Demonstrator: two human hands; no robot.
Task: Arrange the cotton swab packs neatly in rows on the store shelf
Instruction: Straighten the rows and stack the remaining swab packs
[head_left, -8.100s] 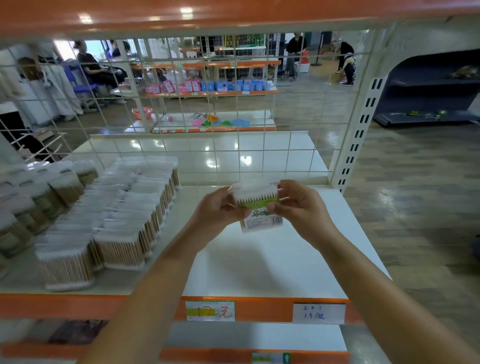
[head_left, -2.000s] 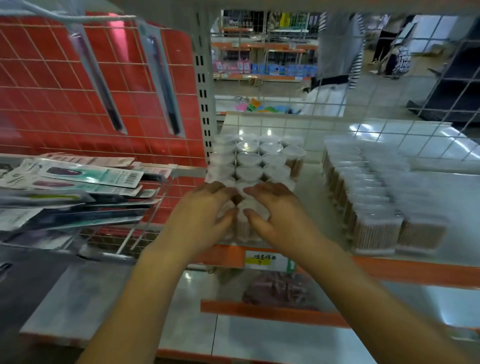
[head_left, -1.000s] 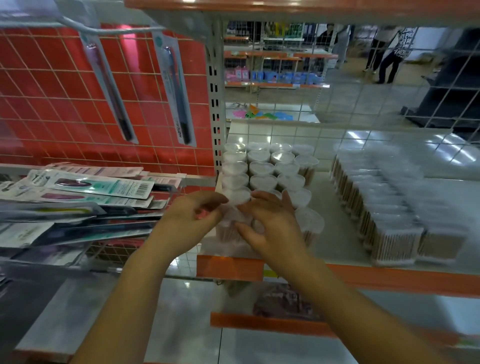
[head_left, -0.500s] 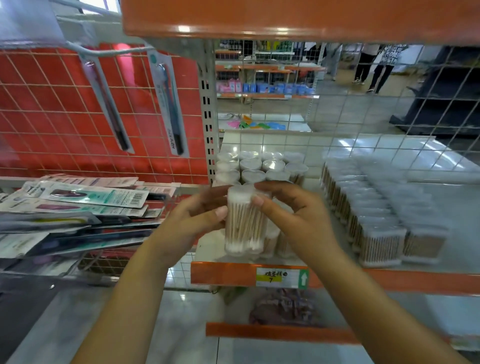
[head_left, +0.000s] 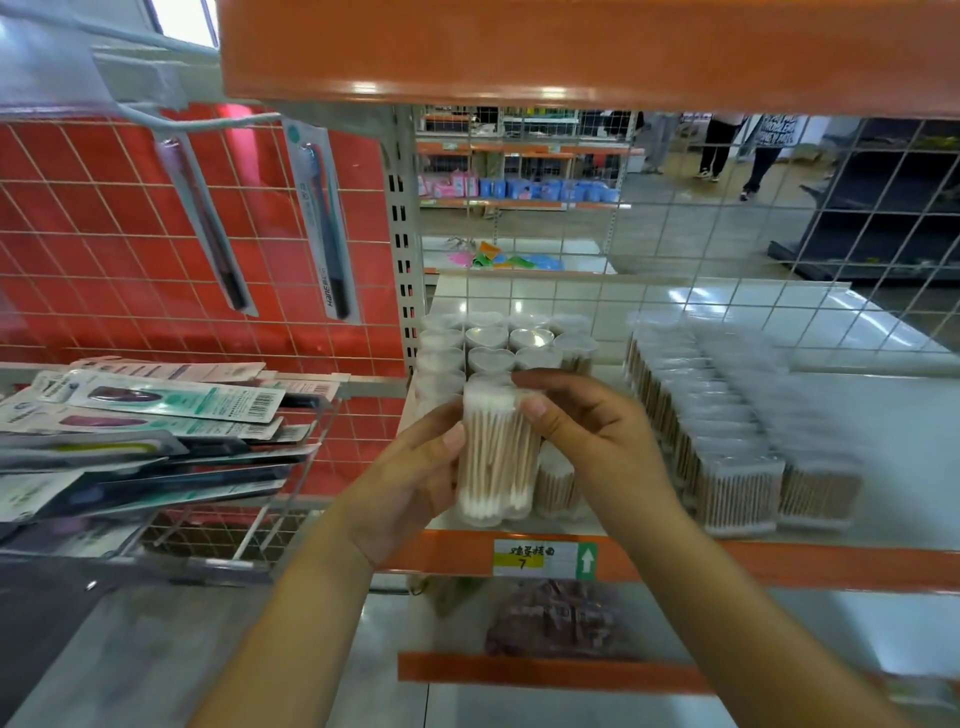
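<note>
- At the centre of the frame both hands hold one clear tub of cotton swabs (head_left: 494, 457) upright, just above the front edge of the white shelf (head_left: 878, 415).
- The left hand (head_left: 402, 486) curls round the tub's left side from below, its thumb lying against the upper left wall.
- The right hand (head_left: 597, 441) grips the tub from the right, fingers hooked over the lid and thumb pressed on the front near the top.
- Inside the tub the wooden sticks stand vertical, with white tips at top and bottom.
- Right behind the held tub, towards the upper middle of the frame, a cluster of round tubs (head_left: 498, 345) stands in rows on the shelf, their heart-shaped clear lids facing up; one more tub shows just right of the held one, partly hidden by the right hand.
- To the right of the frame, rectangular swab boxes (head_left: 727, 415) stand in two long rows running from the shelf's front to its back, well apart from the tubs.
- An orange shelf edge carries a price label (head_left: 543, 558) with a green arrow, directly under the hands.
- On the left of the frame, carded packs (head_left: 171, 400) lie stacked in a wire rack, and toothbrush packs (head_left: 324, 223) hang on a red grid panel above.
</note>
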